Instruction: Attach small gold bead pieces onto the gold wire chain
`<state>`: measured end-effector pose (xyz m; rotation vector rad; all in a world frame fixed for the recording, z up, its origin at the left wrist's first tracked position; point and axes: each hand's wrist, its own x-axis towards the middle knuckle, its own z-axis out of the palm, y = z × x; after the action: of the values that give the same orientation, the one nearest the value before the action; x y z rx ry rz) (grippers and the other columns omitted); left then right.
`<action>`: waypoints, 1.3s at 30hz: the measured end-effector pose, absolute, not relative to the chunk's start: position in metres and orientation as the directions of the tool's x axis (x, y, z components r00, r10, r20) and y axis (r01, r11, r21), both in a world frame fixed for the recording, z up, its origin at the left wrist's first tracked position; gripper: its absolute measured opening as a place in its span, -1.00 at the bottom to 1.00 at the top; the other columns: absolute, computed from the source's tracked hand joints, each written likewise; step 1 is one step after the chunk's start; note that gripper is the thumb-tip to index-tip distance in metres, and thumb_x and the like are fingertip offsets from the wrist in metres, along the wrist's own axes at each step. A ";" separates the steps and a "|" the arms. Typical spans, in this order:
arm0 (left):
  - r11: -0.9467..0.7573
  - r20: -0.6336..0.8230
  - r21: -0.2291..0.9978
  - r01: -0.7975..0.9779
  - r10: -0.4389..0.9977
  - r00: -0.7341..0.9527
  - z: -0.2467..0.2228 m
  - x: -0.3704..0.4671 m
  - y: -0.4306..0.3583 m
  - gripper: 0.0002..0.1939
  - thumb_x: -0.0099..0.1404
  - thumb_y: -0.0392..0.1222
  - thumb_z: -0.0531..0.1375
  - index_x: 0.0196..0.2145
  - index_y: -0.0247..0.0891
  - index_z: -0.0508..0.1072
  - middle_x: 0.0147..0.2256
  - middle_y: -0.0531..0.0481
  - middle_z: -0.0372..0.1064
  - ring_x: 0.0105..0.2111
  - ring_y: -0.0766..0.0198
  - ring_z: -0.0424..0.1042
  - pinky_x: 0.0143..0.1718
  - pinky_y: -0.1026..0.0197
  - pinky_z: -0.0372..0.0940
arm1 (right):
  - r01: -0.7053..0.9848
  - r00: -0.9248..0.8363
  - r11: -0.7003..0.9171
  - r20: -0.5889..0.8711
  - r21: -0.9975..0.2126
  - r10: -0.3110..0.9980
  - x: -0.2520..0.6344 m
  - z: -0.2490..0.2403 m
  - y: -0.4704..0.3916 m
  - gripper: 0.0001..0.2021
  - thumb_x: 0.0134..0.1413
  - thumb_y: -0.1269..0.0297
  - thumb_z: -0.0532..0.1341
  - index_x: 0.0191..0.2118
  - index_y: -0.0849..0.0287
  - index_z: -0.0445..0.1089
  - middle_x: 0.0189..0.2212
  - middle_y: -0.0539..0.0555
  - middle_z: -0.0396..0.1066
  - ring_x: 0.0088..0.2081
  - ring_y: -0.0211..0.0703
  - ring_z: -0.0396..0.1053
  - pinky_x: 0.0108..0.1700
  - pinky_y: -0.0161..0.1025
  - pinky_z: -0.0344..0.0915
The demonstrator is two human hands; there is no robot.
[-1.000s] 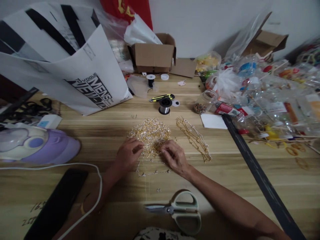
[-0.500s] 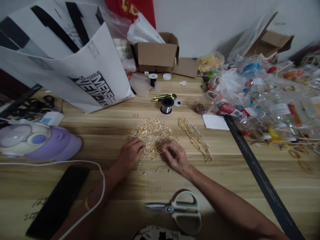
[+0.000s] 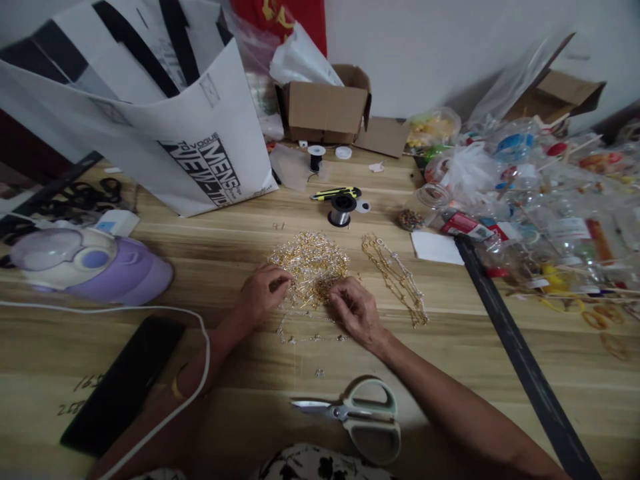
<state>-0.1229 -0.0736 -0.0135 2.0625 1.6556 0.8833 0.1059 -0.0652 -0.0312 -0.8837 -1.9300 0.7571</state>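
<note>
A heap of gold and silver beaded chain (image 3: 310, 260) lies on the wooden table. At its lower left edge my left hand (image 3: 265, 290) has its fingers curled with the tips together; what they hold is too small to make out. My right hand (image 3: 355, 310) is at the lower right edge of the heap, thumb and fingers closed on something I cannot make out. Below the heap a thin silver chain (image 3: 317, 339) is laid out between my hands. Several gold and silver strands (image 3: 395, 280) lie to the right.
Scissors (image 3: 350, 413) lie near the front edge, a black phone (image 3: 123, 383) and white cable at left. Behind the heap are a wire spool (image 3: 341, 212) and a yellow cutter (image 3: 335, 193). A large bag (image 3: 200, 147) stands back left; plastic bottles (image 3: 565, 227) crowd the right.
The whole view has shifted slightly, moving the scene a little to the right. My left hand's fingers have lifted and drawn together at the heap's edge; my right hand stays at its side.
</note>
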 end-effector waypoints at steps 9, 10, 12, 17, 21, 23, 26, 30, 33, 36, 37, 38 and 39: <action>-0.344 0.235 0.503 0.793 0.937 0.257 -0.021 -0.116 -0.073 -0.90 0.23 -0.23 0.21 -0.32 -0.27 0.51 -0.33 -0.07 0.44 -0.23 0.15 0.31 -0.10 0.08 0.20 | 0.289 -0.384 0.561 0.443 -0.776 0.810 0.105 -0.030 -0.065 -0.86 0.22 0.33 0.08 -0.36 0.16 0.32 -0.44 0.07 0.32 -0.36 -0.15 0.28 -0.30 -0.20 0.24; -0.357 0.233 0.498 0.790 0.933 0.275 -0.021 -0.115 -0.073 -0.89 0.24 -0.25 0.20 -0.31 -0.28 0.52 -0.32 -0.07 0.44 -0.23 0.15 0.30 -0.11 0.09 0.20 | 0.290 -0.387 0.561 0.441 -0.776 0.810 0.105 -0.030 -0.065 -0.86 0.21 0.33 0.08 -0.36 0.16 0.32 -0.44 0.08 0.33 -0.35 -0.15 0.28 -0.29 -0.20 0.24; -0.386 0.237 0.506 0.771 0.922 0.306 -0.020 -0.114 -0.073 -0.88 0.26 -0.28 0.17 -0.31 -0.27 0.53 -0.34 -0.07 0.45 -0.24 0.16 0.28 -0.12 0.10 0.20 | 0.293 -0.393 0.558 0.434 -0.776 0.811 0.105 -0.031 -0.065 -0.86 0.22 0.32 0.08 -0.36 0.16 0.32 -0.43 0.08 0.33 -0.35 -0.14 0.28 -0.29 -0.20 0.24; -0.465 0.280 0.588 0.662 0.885 0.372 -0.021 -0.116 -0.072 -0.80 0.28 -0.35 0.10 -0.29 -0.25 0.54 -0.31 -0.08 0.47 -0.20 0.17 0.29 -0.11 0.10 0.22 | 0.298 -0.387 0.551 0.429 -0.779 0.816 0.105 -0.033 -0.064 -0.86 0.22 0.33 0.08 -0.36 0.16 0.31 -0.44 0.07 0.32 -0.36 -0.16 0.28 -0.30 -0.21 0.24; -0.435 0.289 0.648 0.625 0.900 0.327 -0.018 -0.121 -0.070 -0.78 0.30 -0.31 0.07 -0.25 -0.25 0.53 -0.30 -0.08 0.49 -0.20 0.17 0.33 -0.09 0.09 0.24 | 0.291 -0.391 0.554 0.432 -0.780 0.813 0.105 -0.033 -0.064 -0.87 0.21 0.34 0.09 -0.36 0.16 0.31 -0.44 0.07 0.32 -0.36 -0.16 0.27 -0.30 -0.21 0.23; -0.371 0.258 0.665 0.648 0.929 0.267 -0.015 -0.125 -0.070 -0.81 0.27 -0.27 0.10 -0.28 -0.26 0.52 -0.34 -0.08 0.49 -0.25 0.18 0.36 -0.12 0.10 0.25 | 0.286 -0.388 0.552 0.432 -0.783 0.814 0.105 -0.032 -0.064 -0.87 0.21 0.34 0.09 -0.37 0.16 0.31 -0.44 0.07 0.32 -0.37 -0.16 0.27 -0.31 -0.21 0.23; -0.208 0.111 0.684 0.699 0.977 0.182 -0.008 -0.131 -0.072 -0.84 0.20 -0.23 0.14 -0.30 -0.26 0.51 -0.37 -0.05 0.48 -0.34 0.21 0.40 -0.22 0.17 0.27 | 0.290 -0.383 0.547 0.428 -0.785 0.818 0.105 -0.030 -0.064 -0.86 0.21 0.33 0.09 -0.37 0.15 0.31 -0.45 0.07 0.32 -0.37 -0.16 0.27 -0.32 -0.22 0.23; -0.151 -0.067 0.610 0.778 0.968 0.240 0.007 -0.137 -0.078 -0.90 0.14 -0.23 0.15 -0.42 -0.21 0.48 -0.48 0.06 0.43 -0.46 0.28 0.38 -0.40 0.27 0.21 | 0.294 -0.381 0.541 0.423 -0.788 0.822 0.104 -0.030 -0.064 -0.86 0.21 0.32 0.08 -0.37 0.15 0.31 -0.44 0.07 0.32 -0.37 -0.16 0.28 -0.32 -0.21 0.24; -0.194 -0.134 0.475 0.859 0.948 0.288 0.018 -0.139 -0.082 -0.91 0.08 -0.26 0.15 -0.54 -0.20 0.43 -0.56 0.10 0.38 -0.53 0.30 0.33 -0.50 0.29 0.10 | 0.289 -0.381 0.547 0.429 -0.786 0.819 0.105 -0.031 -0.064 -0.86 0.21 0.33 0.08 -0.37 0.16 0.31 -0.44 0.07 0.32 -0.37 -0.16 0.28 -0.32 -0.21 0.24; -0.226 -0.133 0.424 0.877 0.942 0.307 0.020 -0.142 -0.084 -0.92 0.04 -0.29 0.15 -0.56 -0.20 0.41 -0.58 0.09 0.37 -0.55 0.29 0.30 -0.51 0.28 0.07 | 0.284 -0.383 0.554 0.437 -0.782 0.814 0.105 -0.032 -0.064 -0.87 0.21 0.34 0.09 -0.37 0.16 0.31 -0.45 0.06 0.32 -0.38 -0.17 0.27 -0.33 -0.23 0.24; -0.229 -0.136 0.431 0.873 0.940 0.313 0.018 -0.143 -0.084 -0.92 0.03 -0.30 0.15 -0.56 -0.20 0.40 -0.58 0.08 0.37 -0.56 0.28 0.30 -0.50 0.27 0.07 | 0.285 -0.384 0.555 0.437 -0.782 0.813 0.105 -0.032 -0.064 -0.87 0.21 0.33 0.09 -0.37 0.16 0.31 -0.45 0.06 0.32 -0.38 -0.17 0.27 -0.33 -0.23 0.23; -0.229 -0.140 0.446 0.865 0.937 0.320 0.017 -0.144 -0.084 -0.92 0.03 -0.32 0.15 -0.57 -0.20 0.40 -0.58 0.09 0.37 -0.56 0.28 0.30 -0.50 0.27 0.07 | 0.287 -0.383 0.554 0.436 -0.782 0.814 0.105 -0.031 -0.064 -0.87 0.21 0.33 0.09 -0.37 0.16 0.31 -0.46 0.06 0.32 -0.39 -0.17 0.27 -0.34 -0.23 0.23; -0.225 -0.143 0.463 0.857 0.936 0.323 0.015 -0.145 -0.084 -0.91 0.03 -0.33 0.15 -0.57 -0.20 0.40 -0.58 0.09 0.37 -0.55 0.28 0.30 -0.49 0.27 0.07 | 0.288 -0.382 0.551 0.433 -0.784 0.816 0.105 -0.031 -0.064 -0.86 0.21 0.32 0.09 -0.37 0.16 0.31 -0.45 0.06 0.32 -0.38 -0.17 0.27 -0.33 -0.22 0.23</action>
<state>-0.1454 -0.0839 0.0148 2.1343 1.5792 0.2273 0.1046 -0.0637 -0.0310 -0.8950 -1.9282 0.7773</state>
